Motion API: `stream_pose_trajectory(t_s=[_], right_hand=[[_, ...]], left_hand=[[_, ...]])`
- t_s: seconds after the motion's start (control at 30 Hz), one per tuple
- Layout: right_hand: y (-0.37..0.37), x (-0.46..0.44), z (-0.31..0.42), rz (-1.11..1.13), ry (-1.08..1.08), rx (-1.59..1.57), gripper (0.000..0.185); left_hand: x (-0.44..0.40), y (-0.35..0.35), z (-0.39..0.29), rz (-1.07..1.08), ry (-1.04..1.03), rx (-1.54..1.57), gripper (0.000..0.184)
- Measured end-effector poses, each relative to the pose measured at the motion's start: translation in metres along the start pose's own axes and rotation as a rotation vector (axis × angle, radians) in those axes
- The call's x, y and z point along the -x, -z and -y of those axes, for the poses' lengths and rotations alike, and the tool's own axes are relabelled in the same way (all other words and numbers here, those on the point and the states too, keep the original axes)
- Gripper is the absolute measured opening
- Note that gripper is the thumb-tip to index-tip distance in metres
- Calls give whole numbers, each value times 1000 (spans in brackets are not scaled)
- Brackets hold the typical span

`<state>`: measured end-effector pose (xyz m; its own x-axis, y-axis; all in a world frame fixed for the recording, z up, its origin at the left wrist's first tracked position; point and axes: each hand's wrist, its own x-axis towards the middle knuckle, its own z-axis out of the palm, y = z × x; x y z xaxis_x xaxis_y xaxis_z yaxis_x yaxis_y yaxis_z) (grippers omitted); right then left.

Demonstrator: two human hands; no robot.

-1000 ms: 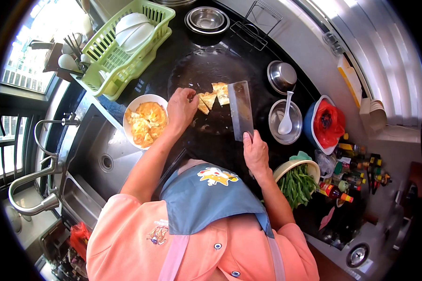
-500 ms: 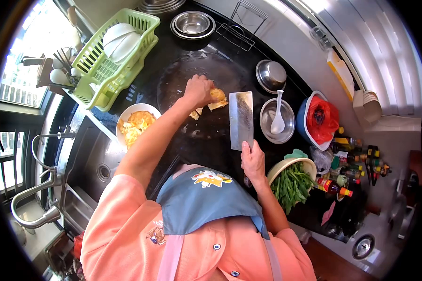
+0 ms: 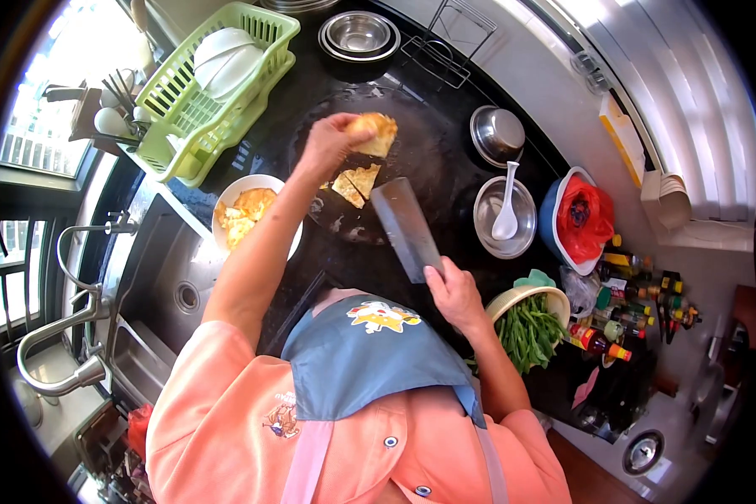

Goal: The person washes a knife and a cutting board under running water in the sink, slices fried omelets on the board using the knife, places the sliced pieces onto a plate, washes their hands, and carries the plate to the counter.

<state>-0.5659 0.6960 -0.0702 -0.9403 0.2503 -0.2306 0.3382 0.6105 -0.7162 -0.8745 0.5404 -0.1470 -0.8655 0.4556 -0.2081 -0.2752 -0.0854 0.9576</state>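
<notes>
My left hand pinches a golden-brown piece of fried egg, raised over a dark round board. Below it, a few cut egg pieces lie on the board. In my right hand is the handle of a cleaver. Its wide blade slants up and left, with the top end close to the cut pieces but apart from them. Beside my left forearm stands a white bowl holding more fried egg, partly hidden by the arm.
A green dish rack stands at upper left, above the sink. Metal bowls sit at the back. To the right are a steel bowl with a white spoon, a basin with a red bag, leafy greens and several bottles.
My left hand has moved up and left, lifting the egg piece and uncovering the cut pieces. The cleaver has swung from nearly upright to a leftward slant.
</notes>
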Motion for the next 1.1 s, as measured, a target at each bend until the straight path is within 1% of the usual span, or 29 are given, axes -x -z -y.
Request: stream_pose_trajectory(t_s=[0.07, 0.13, 0.17, 0.27, 0.3, 0.4, 0.43, 0.53, 0.6, 0.67, 0.7, 0.8, 0.83, 0.93, 1.03, 1.1], right_hand=[[-14, -18, 8, 110, 53, 95, 26], [-35, -40, 22, 166, 77, 110, 27], [-44, -50, 28, 194, 89, 116, 28], [-59, -72, 34, 202, 85, 203, 30], [-57, -76, 37, 203, 32, 240, 31], [-55, -84, 22, 66, -20, 254, 32], [-50, -84, 22, 55, -51, 254, 33], [-47, -82, 16, -7, -97, 264, 35], [-48, -78, 14, -39, -85, 243, 35], [-50, -73, 14, -63, -75, 243, 34], [-51, -70, 12, -82, -50, 246, 33], [-54, -60, 13, -127, 19, 293, 28], [-50, -57, 19, -138, 43, 335, 26], [-42, -56, 33, -136, 114, 442, 22], [-43, -60, 34, -138, 191, 485, 20], [-46, -64, 33, -132, 224, 504, 20]], left_hand=[[9, 13, -28, -82, 107, 105, 41], [18, 23, -44, -175, 99, 27, 39], [23, 27, -50, -183, 117, 15, 38], [39, 39, -54, -216, 156, 26, 36], [44, 44, -50, -230, 170, 40, 35], [60, 55, -23, -285, 174, 126, 35], [64, 56, -11, -273, 198, 165, 34], [81, 40, 12, -281, 251, 247, 32], [88, 29, 28, -289, 297, 283, 28], [90, 27, 56, -283, 245, 36, 29], [92, 28, 68, -314, 148, -145, 33], [110, 23, 47, -449, -170, -912, 37], [114, 21, 34, -432, -13, -783, 38], [110, 25, 39, -461, -31, -619, 34], [97, 30, 39, -469, -110, -773, 29], [97, 31, 38, -483, -111, -800, 27]])
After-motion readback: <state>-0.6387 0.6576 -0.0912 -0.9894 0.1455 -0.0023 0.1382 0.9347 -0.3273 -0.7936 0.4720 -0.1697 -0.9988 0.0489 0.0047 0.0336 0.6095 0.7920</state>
